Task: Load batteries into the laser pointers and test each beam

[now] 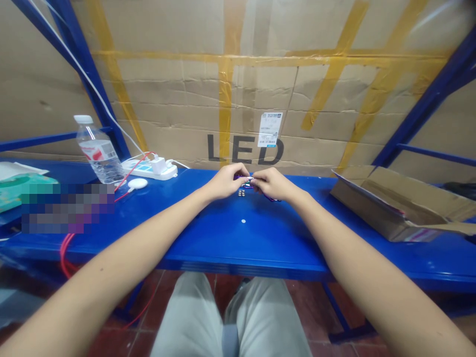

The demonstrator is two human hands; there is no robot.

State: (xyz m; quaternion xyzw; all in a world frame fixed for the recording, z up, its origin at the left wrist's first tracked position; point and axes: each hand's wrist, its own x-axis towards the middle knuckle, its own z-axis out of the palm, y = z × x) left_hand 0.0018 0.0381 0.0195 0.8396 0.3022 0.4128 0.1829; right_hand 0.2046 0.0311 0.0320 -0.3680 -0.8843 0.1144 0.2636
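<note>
My left hand point(230, 181) and my right hand point(273, 183) meet over the far part of the blue table point(238, 243). Both are closed, with fingers pinched around one small purple and silvery thing point(246, 182). Its kind is too small to make out, and the fingers hide much of it. A dark purple edge shows below my right hand. Just under the held thing, several small shiny round pieces point(241, 193) sit close together on the blue surface.
An open cardboard box point(386, 233) is on the right. To the left stand a water bottle point(99, 153), a white power strip point(148, 168) with a charger, a white round disc point(137, 184) and red cables point(67, 253). A taped cardboard sheet point(178, 109) rises behind.
</note>
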